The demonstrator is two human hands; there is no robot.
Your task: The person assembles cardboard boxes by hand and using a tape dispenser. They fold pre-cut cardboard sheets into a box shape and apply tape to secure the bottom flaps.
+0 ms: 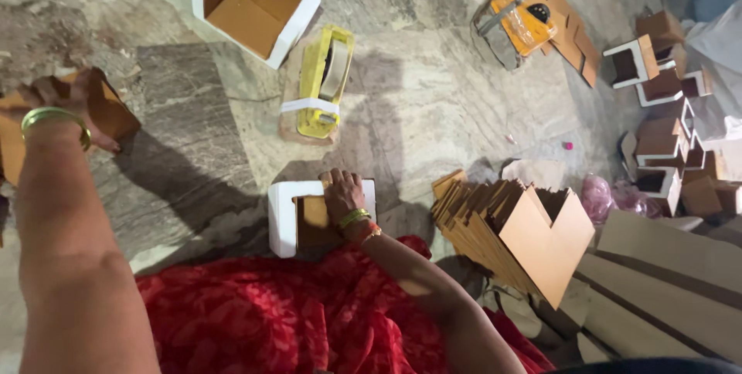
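the white-edged cardboard box (309,215) lies on the stone floor (433,111) just in front of your red-draped lap, and your right hand (342,195) rests flat on it, fingers together and pressing down rather than clamped around anything. keep that palm spread so the box can't slide while you work. your left hand (73,103) is out to the side, fingers closed on a brown cardboard piece (108,107); hold it by the edge to avoid creasing. the yellow tape dispenser (325,80) sits near, beyond the box, and the stack of folded cardboard (510,231) is just beside your right arm.
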